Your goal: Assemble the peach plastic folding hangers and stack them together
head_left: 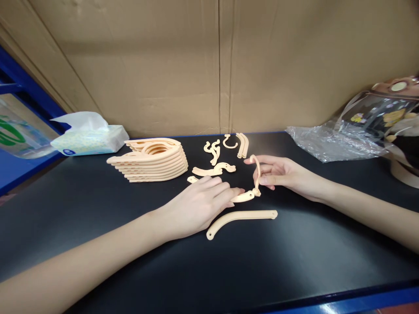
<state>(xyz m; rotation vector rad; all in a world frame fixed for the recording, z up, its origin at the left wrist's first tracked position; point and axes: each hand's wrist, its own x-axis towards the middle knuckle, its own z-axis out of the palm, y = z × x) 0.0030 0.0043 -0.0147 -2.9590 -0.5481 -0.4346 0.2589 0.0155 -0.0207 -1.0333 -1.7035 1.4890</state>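
Observation:
My right hand pinches a cream plastic hanger hook, held upright with its curved end on top. The hook's foot is at the end of a hanger arm; whether the two are joined I cannot tell. Over that arm lies my left hand, fingers closed on it and hiding its middle. Nearer to me, a loose curved hanger arm with a hole at each end rests on the table. Just beyond my left hand is another arm with a hook piece at its right end.
A stack of folded cream hangers stands left of my hands. Farther back lie loose hooks and short arm pieces. A tissue pack sits back left; clear plastic wrap and a transparent bag are back right. Cardboard walls the back.

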